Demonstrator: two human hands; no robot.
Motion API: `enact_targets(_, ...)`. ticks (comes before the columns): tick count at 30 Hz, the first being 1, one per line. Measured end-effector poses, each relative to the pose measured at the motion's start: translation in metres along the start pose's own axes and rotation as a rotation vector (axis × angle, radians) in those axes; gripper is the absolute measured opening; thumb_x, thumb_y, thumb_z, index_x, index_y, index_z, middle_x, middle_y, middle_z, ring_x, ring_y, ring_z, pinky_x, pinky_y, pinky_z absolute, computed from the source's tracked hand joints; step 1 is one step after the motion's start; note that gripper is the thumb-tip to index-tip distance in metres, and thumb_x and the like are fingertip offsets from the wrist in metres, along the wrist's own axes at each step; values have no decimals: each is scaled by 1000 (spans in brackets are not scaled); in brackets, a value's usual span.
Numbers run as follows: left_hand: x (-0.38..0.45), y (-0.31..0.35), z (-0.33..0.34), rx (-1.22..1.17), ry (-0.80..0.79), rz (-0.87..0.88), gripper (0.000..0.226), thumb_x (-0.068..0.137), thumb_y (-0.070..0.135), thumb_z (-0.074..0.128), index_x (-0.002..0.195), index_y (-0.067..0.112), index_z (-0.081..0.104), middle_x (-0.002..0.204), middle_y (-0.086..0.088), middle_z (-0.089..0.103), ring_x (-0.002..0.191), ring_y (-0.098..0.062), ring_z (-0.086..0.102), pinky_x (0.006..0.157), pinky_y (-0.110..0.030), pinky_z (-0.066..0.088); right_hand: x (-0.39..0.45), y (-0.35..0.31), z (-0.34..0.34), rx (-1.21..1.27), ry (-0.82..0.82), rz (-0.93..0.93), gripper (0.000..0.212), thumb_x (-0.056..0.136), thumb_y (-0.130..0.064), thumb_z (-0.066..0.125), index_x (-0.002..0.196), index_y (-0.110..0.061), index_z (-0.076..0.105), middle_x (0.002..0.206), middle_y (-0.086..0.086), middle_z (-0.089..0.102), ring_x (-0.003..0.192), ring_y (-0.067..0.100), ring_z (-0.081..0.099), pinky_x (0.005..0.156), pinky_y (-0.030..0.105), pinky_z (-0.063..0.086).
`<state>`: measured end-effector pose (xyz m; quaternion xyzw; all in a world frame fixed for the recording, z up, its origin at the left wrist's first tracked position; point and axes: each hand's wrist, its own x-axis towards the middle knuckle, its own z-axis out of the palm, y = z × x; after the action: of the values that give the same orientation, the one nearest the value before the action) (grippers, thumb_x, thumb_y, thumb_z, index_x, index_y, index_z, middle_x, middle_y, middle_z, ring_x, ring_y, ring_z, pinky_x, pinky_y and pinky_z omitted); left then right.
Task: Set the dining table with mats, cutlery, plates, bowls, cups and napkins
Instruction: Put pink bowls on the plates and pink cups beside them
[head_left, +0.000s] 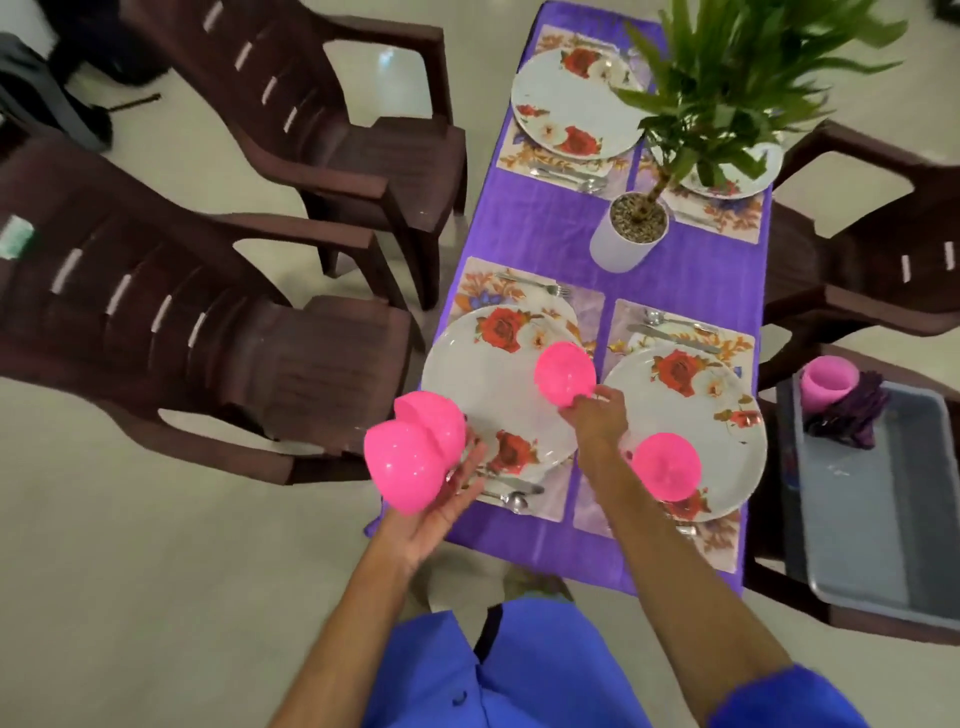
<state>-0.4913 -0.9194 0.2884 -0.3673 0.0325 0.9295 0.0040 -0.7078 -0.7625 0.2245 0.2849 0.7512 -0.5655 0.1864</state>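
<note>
A home dining room: beyond the fingers (597, 397), a purple-clothed table (545, 234) with floral plates (483, 384), brown plastic chairs (208, 332), potted plant (631, 234), tiled floor (156, 571).

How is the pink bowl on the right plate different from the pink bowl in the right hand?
The pink plastic bowl on the near right plate rests alone, untouched; the pink plastic bowl over the near left plate is pinched at its rim by the right hand. The first sits nearer the person, the second farther. Both are shiny pink, round and look alike in size.
</note>
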Motion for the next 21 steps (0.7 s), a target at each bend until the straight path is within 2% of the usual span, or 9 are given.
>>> enact_targets(3,-11,38,5,337,91,30,96,50,27,106,133,5,62,129,-17,72,110,-33,74,75,-50,65,23,-6,28,-36,124,19,28,83,5,65,105,-11,58,108,8,58,96,30,62,72,35,62)
enact_targets(6,-24,76,-7,596,159,91,29,89,6,76,117,3,68,115,-21,75,102,-35,73,69,-50,66,28,-12,42,-39,83,31,27,91,-10,66,115,-11,53,104,8,60,84,26,66,62,22,60)
enact_targets(9,-36,111,-33,823,197,100,36,82,25,79,111,4,76,115,-24,75,105,-44,70,80,-62,62,14,-10,53,26,275,99,52,91,-35,69,128,-4,48,112,9,55,97,29,64,86,45,60)
enact_targets(12,-57,139,-41,1024,256,128,47,91,53,74,109,10,79,107,-19,79,105,-44,73,93,-67,56,-42,-5,68,-51,373,-41,55,95,-33,69,134,0,49,124,13,58,115,33,59,95,40,50)
enact_targets(14,-70,151,-35,1107,319,164,65,77,73,75,104,14,76,89,-3,81,90,-29,77,76,-41,64,-96,-1,78,-37,197,-102,37,99,-26,64,128,-5,57,118,11,64,115,35,63,85,35,50)
enact_targets(15,-75,160,-31,1132,328,196,61,75,72,78,99,16,74,80,4,80,85,-24,75,68,-32,60,-128,0,87,-27,-15,-79,31,102,-27,59,127,-9,59,115,8,66,110,31,66,78,33,53)
enact_targets(18,-87,192,-28,1231,321,197,63,67,75,79,95,19,76,78,7,79,84,-21,74,69,-30,55,-213,-6,129,-98,-835,89,38,105,-36,56,138,-18,55,122,8,66,106,26,69,75,32,60)
enact_targets(19,-91,204,-27,1265,283,199,76,55,83,79,95,19,77,81,6,80,82,-17,75,70,-30,56,-230,-6,143,-145,-992,103,45,103,-41,58,141,-18,52,124,9,66,109,28,68,79,36,62)
enact_targets(21,-106,233,-26,1318,232,219,90,39,94,76,91,20,78,81,6,80,74,-8,74,67,-26,56,-262,-11,174,-131,-1087,164,65,95,-59,61,141,-15,51,121,10,67,108,30,68,82,43,61)
